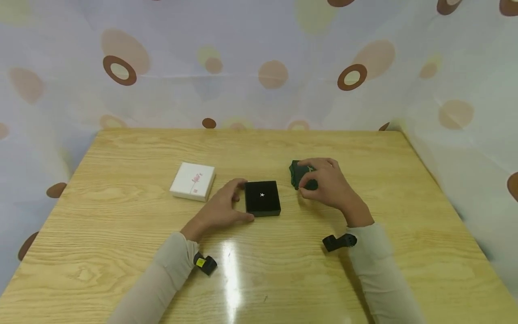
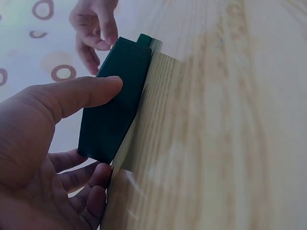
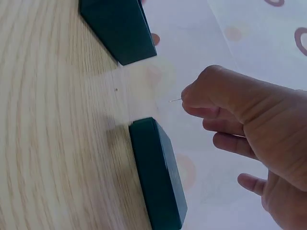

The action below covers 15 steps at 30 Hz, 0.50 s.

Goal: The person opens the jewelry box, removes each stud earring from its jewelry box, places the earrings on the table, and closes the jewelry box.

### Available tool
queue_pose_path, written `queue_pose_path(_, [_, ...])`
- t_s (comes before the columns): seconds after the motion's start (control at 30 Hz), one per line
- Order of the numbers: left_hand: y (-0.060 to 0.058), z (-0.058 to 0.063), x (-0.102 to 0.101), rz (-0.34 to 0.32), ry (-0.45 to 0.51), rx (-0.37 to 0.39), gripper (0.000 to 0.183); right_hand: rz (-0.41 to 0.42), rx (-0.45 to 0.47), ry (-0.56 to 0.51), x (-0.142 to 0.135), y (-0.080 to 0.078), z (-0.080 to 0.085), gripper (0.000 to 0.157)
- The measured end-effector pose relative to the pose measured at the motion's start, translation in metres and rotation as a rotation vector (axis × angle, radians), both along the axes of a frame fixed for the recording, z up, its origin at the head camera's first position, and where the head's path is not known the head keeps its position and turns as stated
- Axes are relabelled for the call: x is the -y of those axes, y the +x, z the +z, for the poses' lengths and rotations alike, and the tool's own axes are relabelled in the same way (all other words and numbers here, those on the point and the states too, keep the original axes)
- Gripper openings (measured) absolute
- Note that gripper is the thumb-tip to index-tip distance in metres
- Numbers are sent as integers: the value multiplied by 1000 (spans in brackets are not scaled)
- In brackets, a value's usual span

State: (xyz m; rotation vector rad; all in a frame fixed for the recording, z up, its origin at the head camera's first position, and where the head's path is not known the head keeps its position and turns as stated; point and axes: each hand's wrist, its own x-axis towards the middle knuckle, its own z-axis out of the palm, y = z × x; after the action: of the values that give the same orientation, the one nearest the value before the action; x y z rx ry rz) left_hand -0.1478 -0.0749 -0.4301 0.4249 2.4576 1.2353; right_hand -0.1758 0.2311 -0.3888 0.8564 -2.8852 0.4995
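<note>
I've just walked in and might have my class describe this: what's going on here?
A person is at a wooden table. Their left hand grips a dark green box with a small silvery star-shaped piece on its black top. Their right hand pinches a tiny, thin item near another dark green piece. A white box lies to the left, untouched.

The wood-grained yellow desk [image 1: 283, 270] bears a pink-flowered white box [image 1: 192, 181] toward its left edge and a black-topped, dark-green box [image 1: 263, 203].
</note>
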Motion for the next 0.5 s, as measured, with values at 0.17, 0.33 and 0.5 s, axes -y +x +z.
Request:
queue_pose_path(0.17, [-2,0,2,4,-13,-4,93,-35,62,39,-8,-3,-1,7])
queue_pose_path(0.33, [-2,2,2,3,-15,5,93,-51,112,51,-12,-5,-6,7])
queue_pose_path(0.5, [-2,0,1,0,-11,16,94,-69,154,64,-12,-5,-12,11])
